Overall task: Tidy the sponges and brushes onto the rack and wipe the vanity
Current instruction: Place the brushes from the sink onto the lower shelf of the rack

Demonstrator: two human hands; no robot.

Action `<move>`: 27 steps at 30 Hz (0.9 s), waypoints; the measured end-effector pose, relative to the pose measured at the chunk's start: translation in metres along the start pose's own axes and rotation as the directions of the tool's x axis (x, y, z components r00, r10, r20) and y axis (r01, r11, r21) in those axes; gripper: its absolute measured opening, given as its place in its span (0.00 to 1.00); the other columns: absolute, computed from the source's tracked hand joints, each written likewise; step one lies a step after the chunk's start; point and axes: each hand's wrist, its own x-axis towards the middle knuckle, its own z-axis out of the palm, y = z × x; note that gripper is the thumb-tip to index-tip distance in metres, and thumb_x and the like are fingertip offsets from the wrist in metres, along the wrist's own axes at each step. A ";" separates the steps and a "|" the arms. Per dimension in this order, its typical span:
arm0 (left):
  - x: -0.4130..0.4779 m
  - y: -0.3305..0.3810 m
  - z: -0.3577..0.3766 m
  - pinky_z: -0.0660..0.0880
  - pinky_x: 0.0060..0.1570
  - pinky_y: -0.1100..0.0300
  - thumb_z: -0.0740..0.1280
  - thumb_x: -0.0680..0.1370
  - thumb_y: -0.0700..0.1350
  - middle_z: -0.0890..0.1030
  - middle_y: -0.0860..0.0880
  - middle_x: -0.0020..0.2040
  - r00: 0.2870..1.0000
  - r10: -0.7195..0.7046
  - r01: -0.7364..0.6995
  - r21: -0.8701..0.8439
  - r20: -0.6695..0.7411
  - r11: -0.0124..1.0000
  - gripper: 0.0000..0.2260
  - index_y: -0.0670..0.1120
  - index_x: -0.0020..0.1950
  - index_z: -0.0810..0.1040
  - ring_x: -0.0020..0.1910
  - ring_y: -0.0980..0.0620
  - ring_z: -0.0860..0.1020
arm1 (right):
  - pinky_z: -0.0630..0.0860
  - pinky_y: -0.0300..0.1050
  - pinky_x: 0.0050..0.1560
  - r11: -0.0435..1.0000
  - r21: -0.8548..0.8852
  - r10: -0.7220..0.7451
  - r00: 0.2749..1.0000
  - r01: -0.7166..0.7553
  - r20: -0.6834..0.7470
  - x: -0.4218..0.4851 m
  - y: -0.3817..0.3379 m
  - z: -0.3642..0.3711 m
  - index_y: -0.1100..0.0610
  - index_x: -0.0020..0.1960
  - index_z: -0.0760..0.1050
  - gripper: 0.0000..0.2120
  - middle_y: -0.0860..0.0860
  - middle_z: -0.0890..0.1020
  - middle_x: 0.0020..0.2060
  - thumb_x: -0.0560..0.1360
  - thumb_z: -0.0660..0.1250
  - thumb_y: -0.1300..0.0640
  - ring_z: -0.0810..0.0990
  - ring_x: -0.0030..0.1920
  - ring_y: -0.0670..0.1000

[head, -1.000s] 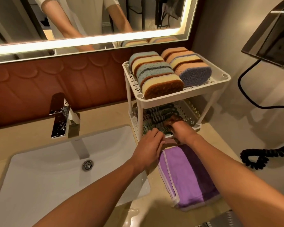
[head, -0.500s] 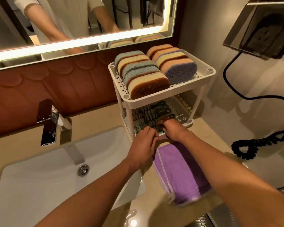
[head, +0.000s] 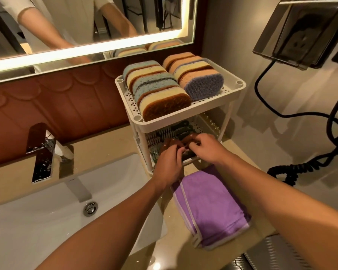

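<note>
Centre frame: gripping dark brushes on lower rack shelf with left hand and right hand, fingers curled. Sponges upright on top shelf. Purple cloth on table, lower right.

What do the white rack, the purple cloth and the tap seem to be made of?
Rack: likely matte white plastic, with moulded perforated trays.
Purple cloth: soft microfibre-like fabric, fuzzy nap, pale stitched edge.
Tap: polished metal, probably chrome, mirror reflections.

sponges: 8, two rows of 4 on rack top tier | brushes: rack's lower tier, count unclear | purple cloth: 1, before rack | hands: 2, left hand, right hand
</note>
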 end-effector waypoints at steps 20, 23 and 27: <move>-0.012 -0.003 0.005 0.65 0.70 0.42 0.61 0.82 0.50 0.75 0.48 0.55 0.949 -0.212 0.077 0.481 0.234 0.874 0.09 0.51 0.60 0.66 0.60 0.42 0.75 | 0.68 0.58 0.67 0.953 -0.270 0.126 0.990 -0.138 -0.061 0.011 0.021 0.041 0.45 0.57 0.81 0.15 0.52 0.82 0.54 0.79 0.57 0.50 0.76 0.59 0.57; -0.023 -0.009 0.006 0.63 0.72 0.45 0.61 0.82 0.51 0.73 0.45 0.65 0.951 -0.187 0.025 0.542 0.247 0.840 0.18 0.49 0.70 0.63 0.65 0.42 0.71 | 0.74 0.57 0.64 0.965 -0.206 0.152 0.986 -0.162 -0.065 0.012 0.020 0.040 0.48 0.55 0.81 0.13 0.53 0.82 0.53 0.80 0.59 0.50 0.78 0.57 0.57; -0.024 -0.013 0.001 0.62 0.72 0.48 0.60 0.82 0.51 0.72 0.45 0.65 0.949 -0.161 -0.004 0.522 0.270 0.853 0.19 0.49 0.71 0.62 0.64 0.44 0.69 | 0.72 0.57 0.66 0.966 -0.218 0.136 0.990 -0.140 -0.030 0.006 0.016 0.036 0.47 0.56 0.80 0.15 0.53 0.82 0.52 0.78 0.59 0.43 0.77 0.58 0.57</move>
